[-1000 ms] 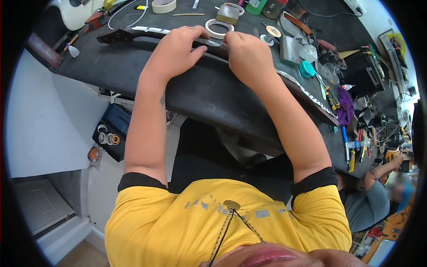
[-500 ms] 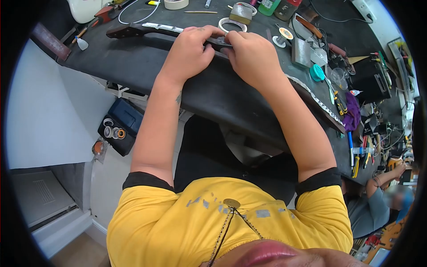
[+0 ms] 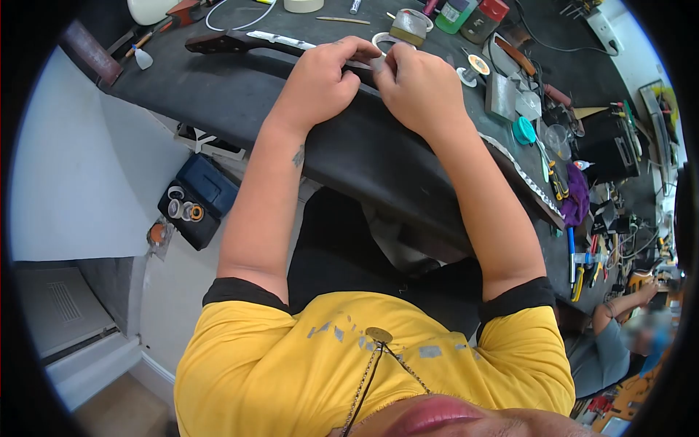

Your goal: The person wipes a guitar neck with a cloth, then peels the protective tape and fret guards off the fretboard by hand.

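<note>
Left hand [image 3: 317, 81] and right hand [image 3: 422, 89] — both partly closed at the guitar neck [image 3: 251, 42]; whether they pinch it cannot be told. Tape roll [image 3: 376, 39] — just beyond the neck.

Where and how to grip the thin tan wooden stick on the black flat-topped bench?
Pinch the thin tan wooden stick at mid-length, straight down from above, one fingertip per long edge. It lies flat and narrow, with bare black bench along both sides, so that approach should fit.
</note>
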